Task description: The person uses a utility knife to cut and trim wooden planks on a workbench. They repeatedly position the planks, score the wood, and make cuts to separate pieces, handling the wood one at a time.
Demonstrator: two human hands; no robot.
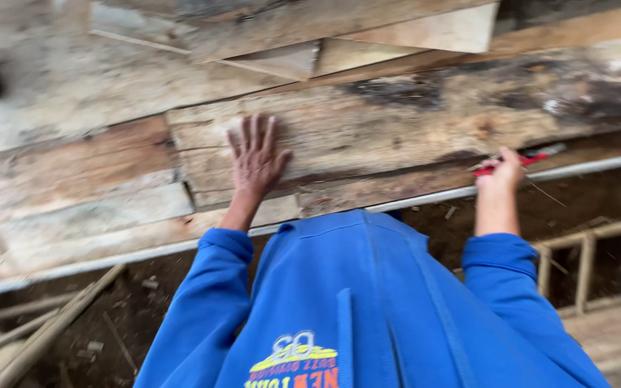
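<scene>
My left hand lies flat, fingers spread, on a rough weathered wooden plank in front of me. My right hand is closed around a red pencil-like marker whose tip rests against the lower edge of the same plank. Both arms are in blue sleeves, and my blue jacket fills the lower middle of the view. The picture is blurred by motion.
More stacked planks lie to the left and above. A thin metal rail runs below the planks. A wooden ladder lies on the dirt floor at lower right. Loose sticks lie at lower left.
</scene>
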